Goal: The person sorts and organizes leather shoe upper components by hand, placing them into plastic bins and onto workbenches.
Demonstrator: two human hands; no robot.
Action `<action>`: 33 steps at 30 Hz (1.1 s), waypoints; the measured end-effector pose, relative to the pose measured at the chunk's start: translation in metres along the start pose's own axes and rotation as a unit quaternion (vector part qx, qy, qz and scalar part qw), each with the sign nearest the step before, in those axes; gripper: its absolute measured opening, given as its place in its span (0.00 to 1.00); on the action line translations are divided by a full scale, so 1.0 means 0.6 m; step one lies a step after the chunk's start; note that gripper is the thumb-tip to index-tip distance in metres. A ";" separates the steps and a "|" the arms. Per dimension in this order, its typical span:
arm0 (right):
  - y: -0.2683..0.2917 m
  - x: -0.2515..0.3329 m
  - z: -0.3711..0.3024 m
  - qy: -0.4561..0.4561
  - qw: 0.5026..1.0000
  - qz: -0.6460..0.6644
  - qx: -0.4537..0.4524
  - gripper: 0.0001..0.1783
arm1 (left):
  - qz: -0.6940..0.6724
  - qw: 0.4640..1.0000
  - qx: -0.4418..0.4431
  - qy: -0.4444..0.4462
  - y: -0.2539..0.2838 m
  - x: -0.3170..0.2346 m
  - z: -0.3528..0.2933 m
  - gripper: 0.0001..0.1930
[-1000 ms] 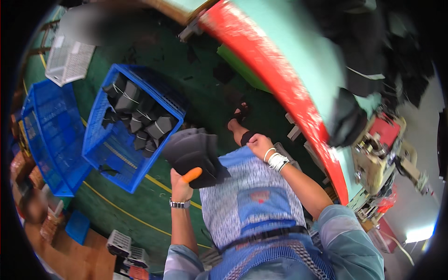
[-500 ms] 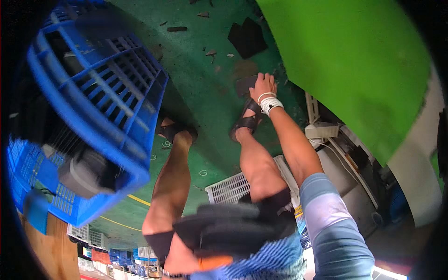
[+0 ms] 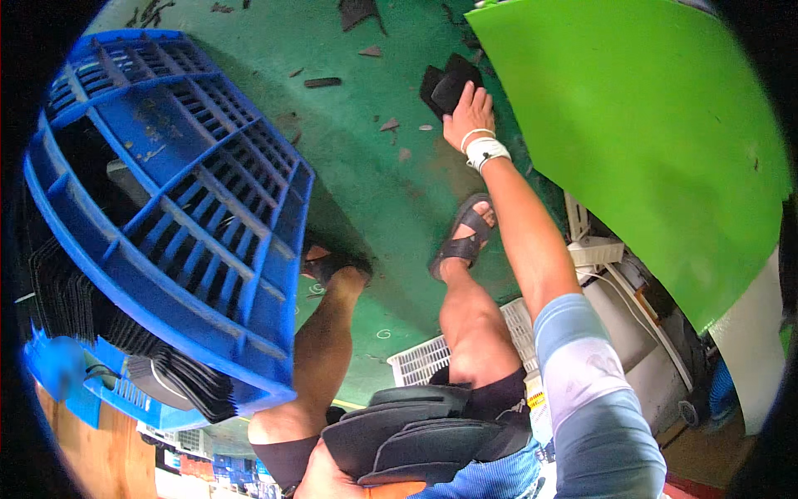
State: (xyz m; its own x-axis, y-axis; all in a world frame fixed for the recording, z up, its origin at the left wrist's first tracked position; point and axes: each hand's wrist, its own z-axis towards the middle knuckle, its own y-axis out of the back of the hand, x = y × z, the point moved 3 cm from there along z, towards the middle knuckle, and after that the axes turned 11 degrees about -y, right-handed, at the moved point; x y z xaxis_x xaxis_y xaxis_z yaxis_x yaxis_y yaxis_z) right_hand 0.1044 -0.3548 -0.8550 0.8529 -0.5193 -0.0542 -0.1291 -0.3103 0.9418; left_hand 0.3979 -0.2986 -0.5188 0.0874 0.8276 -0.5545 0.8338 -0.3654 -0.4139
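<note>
My right hand (image 3: 470, 116) reaches down near the floor, with its fingers closed on a black flat piece (image 3: 454, 88) with rounded corners. That piece overlaps another dark flat piece (image 3: 432, 93) beside it. Across my lap lie several fanned-out black flat pieces (image 3: 440, 445), thin and smooth. My left hand (image 3: 324, 472) is at the lower edge, against the near left side of these pieces; its fingers are hidden under them, and it appears to hold them. An orange patch (image 3: 395, 491) shows below them.
A blue plastic crate (image 3: 274, 333) stands tilted at left, with stacked black pieces (image 3: 187, 378) behind its near edge. A large green sheet (image 3: 648, 166) fills the right. Dark scraps (image 3: 322, 82) litter the green floor (image 3: 366, 183). A white basket (image 3: 416, 359) sits by my right leg.
My right hand has moved forward, away from my right foot, carrying a dark piece to the one on the floor. The view has shifted, and the lap pieces look less blurred.
</note>
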 end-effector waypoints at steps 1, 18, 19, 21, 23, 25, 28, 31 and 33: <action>0.000 0.011 0.007 -0.028 0.998 -0.006 0.052 0.41 | 0.014 1.000 0.001 -0.009 0.004 -0.007 0.000 0.40; 0.169 0.003 -0.134 -0.059 0.996 0.066 0.032 0.42 | -0.136 0.988 -0.066 0.031 -0.032 0.030 -0.039 0.19; 0.150 0.020 -0.119 -0.054 0.996 0.055 0.046 0.42 | -0.139 0.988 -0.065 0.021 -0.029 0.023 -0.041 0.24; 0.061 0.032 -0.070 -0.026 0.999 -0.023 -0.014 0.41 | -0.079 0.994 -0.065 -0.036 -0.016 -0.018 -0.033 0.30; 0.008 0.049 -0.057 0.043 0.985 -0.150 -0.079 0.31 | -0.117 0.992 -0.041 -0.015 -0.006 -0.024 -0.050 0.33; 0.002 0.043 -0.019 0.004 0.998 -0.050 -0.024 0.29 | -0.089 0.996 -0.006 0.021 0.006 0.004 -0.068 0.45; -0.019 0.024 -0.044 0.053 0.995 -0.049 0.065 0.21 | -0.051 0.996 -0.071 -0.007 0.009 -0.015 -0.055 0.29; -0.024 -0.022 -0.077 -0.009 0.996 0.012 0.090 0.16 | -0.098 0.990 -0.097 0.043 -0.002 0.023 -0.045 0.26; 0.013 -0.003 -0.101 -0.042 0.998 0.021 0.043 0.19 | -0.107 0.987 -0.114 0.031 -0.009 0.042 -0.048 0.27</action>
State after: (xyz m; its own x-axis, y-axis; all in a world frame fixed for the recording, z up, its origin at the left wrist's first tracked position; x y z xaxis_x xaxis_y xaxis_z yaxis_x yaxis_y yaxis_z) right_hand 0.1328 -0.3079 -0.8275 0.8011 -0.5968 -0.0466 -0.2096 -0.3526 0.9120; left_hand 0.4114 -0.2633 -0.5099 -0.0764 0.9028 -0.4232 0.9374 -0.0796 -0.3390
